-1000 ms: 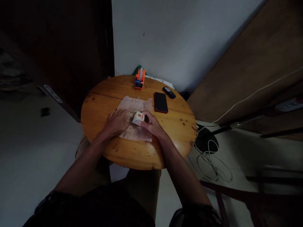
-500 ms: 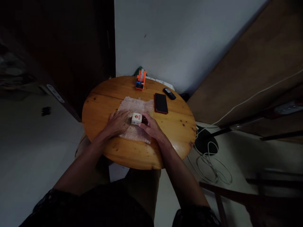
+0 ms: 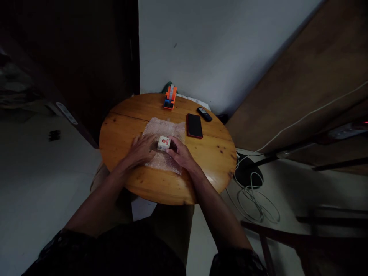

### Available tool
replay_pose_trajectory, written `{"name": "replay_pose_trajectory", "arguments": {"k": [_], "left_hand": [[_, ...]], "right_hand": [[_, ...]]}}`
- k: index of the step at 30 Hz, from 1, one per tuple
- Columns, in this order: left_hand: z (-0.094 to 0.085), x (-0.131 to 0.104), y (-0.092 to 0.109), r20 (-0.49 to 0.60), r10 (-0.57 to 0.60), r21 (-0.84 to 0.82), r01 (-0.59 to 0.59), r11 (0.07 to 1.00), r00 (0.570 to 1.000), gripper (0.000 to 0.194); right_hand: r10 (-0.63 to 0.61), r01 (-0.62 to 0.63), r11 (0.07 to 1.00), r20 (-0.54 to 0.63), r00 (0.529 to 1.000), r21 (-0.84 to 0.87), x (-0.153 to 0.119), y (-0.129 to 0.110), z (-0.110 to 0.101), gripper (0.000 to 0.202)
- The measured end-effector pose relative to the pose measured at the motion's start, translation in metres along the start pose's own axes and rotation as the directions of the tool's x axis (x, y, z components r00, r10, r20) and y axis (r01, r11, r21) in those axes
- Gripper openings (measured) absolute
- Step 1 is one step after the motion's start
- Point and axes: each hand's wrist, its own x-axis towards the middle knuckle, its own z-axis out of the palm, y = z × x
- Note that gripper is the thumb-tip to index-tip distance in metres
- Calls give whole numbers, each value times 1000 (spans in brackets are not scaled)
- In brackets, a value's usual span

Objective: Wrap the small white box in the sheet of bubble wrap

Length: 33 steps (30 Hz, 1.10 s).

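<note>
A small white box (image 3: 163, 143) with a red print sits on a sheet of bubble wrap (image 3: 165, 163). My right hand (image 3: 181, 154) is at the box's right side, its thumb and forefinger closed about the near and far right corners. My left hand (image 3: 140, 149) rests flat on the left part of the sheet, fingers apart and holding nothing. A narrow gap separates it from the box. Both lie on a round wooden table (image 3: 212, 165).
Near the wall stands an orange tape dispenser (image 3: 170, 97). A dark phone (image 3: 194, 125) with a red edge and a black keypad handset (image 3: 204, 114) lie right of the sheet. A pale cable (image 3: 255, 199) coils on the floor beyond the table's right edge.
The box and my right hand have shifted very slightly left. My left hand stays flat on the bubble wrap. The whole view has also moved a little.
</note>
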Motion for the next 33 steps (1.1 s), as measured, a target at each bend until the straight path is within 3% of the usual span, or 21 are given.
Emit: {"name": "replay_pose_trajectory", "arguments": {"k": [6,10,13,16,21,26,33], "left_hand": [[1,3,-3,-30,-5,-46,4,999,1000,72],[-12,1,-5,-96,-27,-92,18,996,995,65],[-27,-16,-6,-113,20,-33,-24,999,993,59],[-37,-43,-3,-39,124,41,-123,992,991,55],[-34,-69,8,23,201,153,-202,967,979,50],[-25,-63,16,7,238,191,-235,953,971,27],[-21,-42,18,-177,194,86,-181,980,965,20]], "right_hand": [[3,-4,999,-22,1000,-32,0,0,1,63],[21,-17,996,-44,999,91,0,1,5,71],[36,-24,980,-55,998,200,0,-1,6,69],[37,-21,982,-84,996,187,0,-4,6,63],[29,-13,989,-103,994,150,1,-3,6,57],[29,-11,993,-153,988,117,2,-1,7,57],[78,-49,977,-135,988,207,-2,-18,-6,57]]}}
